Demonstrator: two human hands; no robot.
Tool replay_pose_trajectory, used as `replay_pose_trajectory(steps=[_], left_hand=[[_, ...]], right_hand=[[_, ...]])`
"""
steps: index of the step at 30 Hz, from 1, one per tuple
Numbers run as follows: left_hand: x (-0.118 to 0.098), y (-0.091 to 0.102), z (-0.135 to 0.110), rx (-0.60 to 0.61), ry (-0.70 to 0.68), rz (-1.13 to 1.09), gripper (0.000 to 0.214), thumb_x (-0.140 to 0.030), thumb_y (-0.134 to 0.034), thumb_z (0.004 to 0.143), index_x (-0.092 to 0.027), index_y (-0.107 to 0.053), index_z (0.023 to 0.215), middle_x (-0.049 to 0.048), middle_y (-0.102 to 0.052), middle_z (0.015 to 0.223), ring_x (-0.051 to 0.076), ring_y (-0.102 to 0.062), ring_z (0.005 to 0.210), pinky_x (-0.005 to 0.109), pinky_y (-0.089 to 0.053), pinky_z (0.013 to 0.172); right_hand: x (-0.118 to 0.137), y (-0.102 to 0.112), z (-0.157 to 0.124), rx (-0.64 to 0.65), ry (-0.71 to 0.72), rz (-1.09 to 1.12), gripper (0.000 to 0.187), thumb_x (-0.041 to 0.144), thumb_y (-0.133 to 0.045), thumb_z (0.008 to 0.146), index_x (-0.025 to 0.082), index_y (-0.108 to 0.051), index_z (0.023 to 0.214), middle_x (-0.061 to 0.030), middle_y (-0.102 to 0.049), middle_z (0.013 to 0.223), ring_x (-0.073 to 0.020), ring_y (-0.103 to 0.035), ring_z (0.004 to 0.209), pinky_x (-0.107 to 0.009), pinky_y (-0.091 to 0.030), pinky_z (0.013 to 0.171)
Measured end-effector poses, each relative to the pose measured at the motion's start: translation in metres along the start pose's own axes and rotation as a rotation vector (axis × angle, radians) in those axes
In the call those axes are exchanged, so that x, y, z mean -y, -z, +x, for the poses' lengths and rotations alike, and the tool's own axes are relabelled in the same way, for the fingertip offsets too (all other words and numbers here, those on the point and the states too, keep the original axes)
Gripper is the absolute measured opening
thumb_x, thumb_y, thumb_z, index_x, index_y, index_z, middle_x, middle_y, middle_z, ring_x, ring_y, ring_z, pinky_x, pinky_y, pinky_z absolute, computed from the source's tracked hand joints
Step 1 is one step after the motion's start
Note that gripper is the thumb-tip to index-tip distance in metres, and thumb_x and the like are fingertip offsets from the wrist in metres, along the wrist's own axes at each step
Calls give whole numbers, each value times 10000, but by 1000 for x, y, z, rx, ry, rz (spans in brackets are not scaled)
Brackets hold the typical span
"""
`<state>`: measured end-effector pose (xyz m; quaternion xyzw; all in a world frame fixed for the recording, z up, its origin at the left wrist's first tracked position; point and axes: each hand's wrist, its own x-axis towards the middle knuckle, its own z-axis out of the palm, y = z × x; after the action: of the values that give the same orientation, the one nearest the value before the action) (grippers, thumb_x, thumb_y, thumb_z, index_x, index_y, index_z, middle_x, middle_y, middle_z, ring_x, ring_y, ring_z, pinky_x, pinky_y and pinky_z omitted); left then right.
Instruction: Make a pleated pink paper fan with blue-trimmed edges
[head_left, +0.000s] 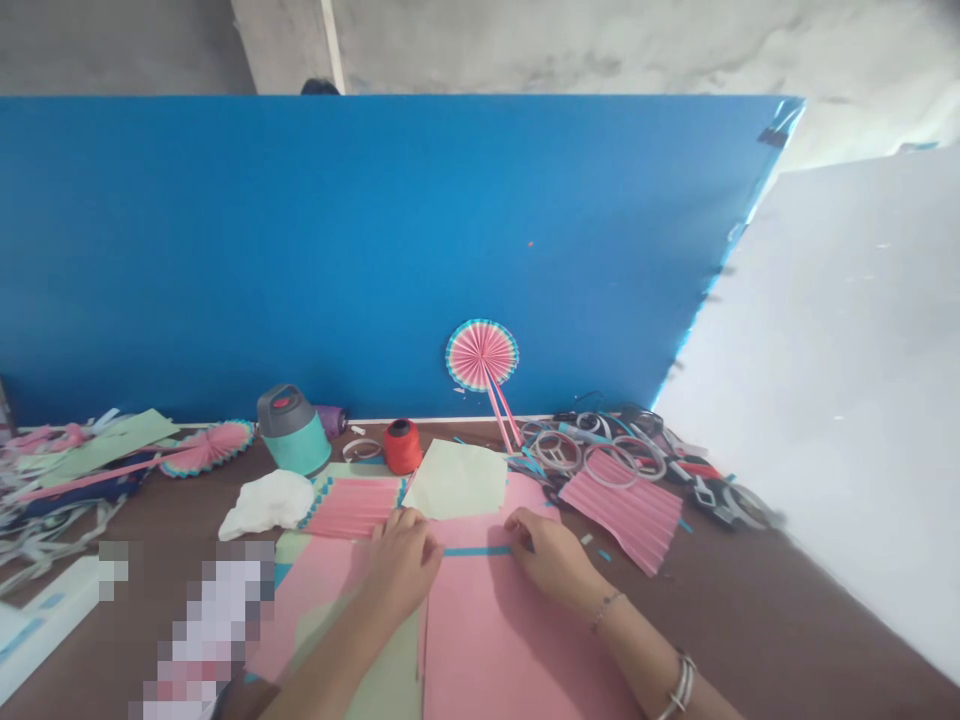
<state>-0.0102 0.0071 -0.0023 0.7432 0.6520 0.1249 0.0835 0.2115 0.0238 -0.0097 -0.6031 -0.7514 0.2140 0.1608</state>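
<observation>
A narrow blue paper strip (477, 551) lies straight across a pink paper sheet (510, 640). My left hand (409, 560) is closed at the strip's left end, with its fingers bent and pressed together. At the other end, my right hand (551, 558) has curled fingers pinching the strip against the sheet. A pale green sheet (457, 480) lies just beyond the strip. Close to my left fingers sits a pleated pink paper (356, 505) with blue zigzag edges. Another pleated pink paper (626, 505) rests right of my right hand.
A blue partition (375, 250) rises behind the table, with a round paper fan (482, 356) leaning on it. A teal flask (296, 430), a red thread spool (403, 446) and white wadding (268, 503) stand left. Rings (559, 452) and tools clutter the back right.
</observation>
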Motion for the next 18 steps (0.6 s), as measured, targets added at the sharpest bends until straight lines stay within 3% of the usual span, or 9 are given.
replay_pose_trajectory(steps=[18], left_hand=[[-1,3,-2,-11,69,-37,34,-209,-465,758,-205,-495,773,19,-575,915,203,-500,952,313,-324,771]], right_hand=[[1,-4,3,-12,-41,-33,282,68,-480,709,183,-553,956,-56,-611,920,-168,-547,784,-233,-308,614]])
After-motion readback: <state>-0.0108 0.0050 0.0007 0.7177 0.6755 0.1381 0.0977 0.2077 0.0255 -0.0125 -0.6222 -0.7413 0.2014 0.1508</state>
